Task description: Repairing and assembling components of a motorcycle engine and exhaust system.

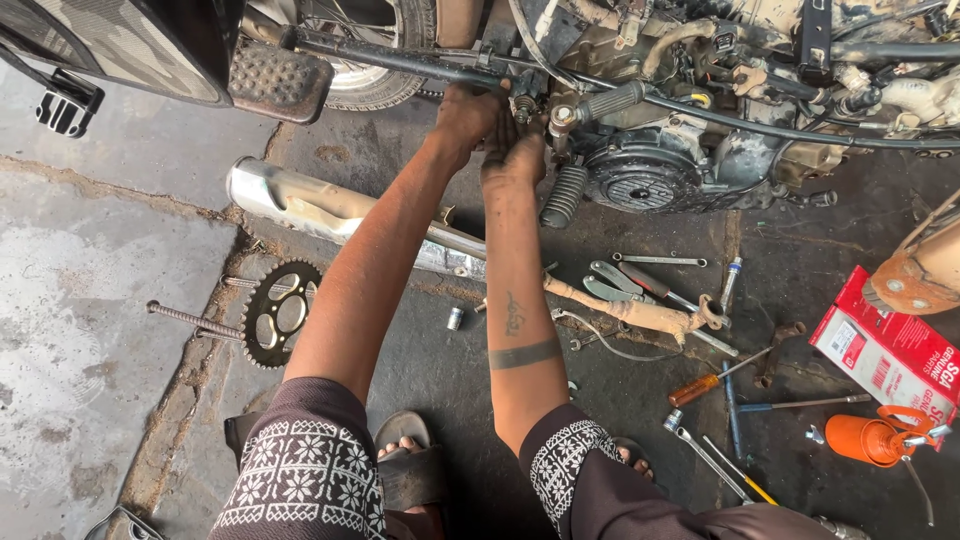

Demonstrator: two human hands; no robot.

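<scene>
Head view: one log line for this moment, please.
left hand: on engine | right hand: beside it, at engine | exhaust pipe, sprocket, pliers: on floor

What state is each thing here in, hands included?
Left hand: pressed against the engine, grip hidden.
Right hand: on a small engine part, grip unclear.
Engine: grimy, in the frame.
Exhaust pipe: off, lying on the floor.
Sprocket: off, flat on the floor.
Screwdriver: lying loose.
Oil can: on its side.
Red box: lying flat.
</scene>
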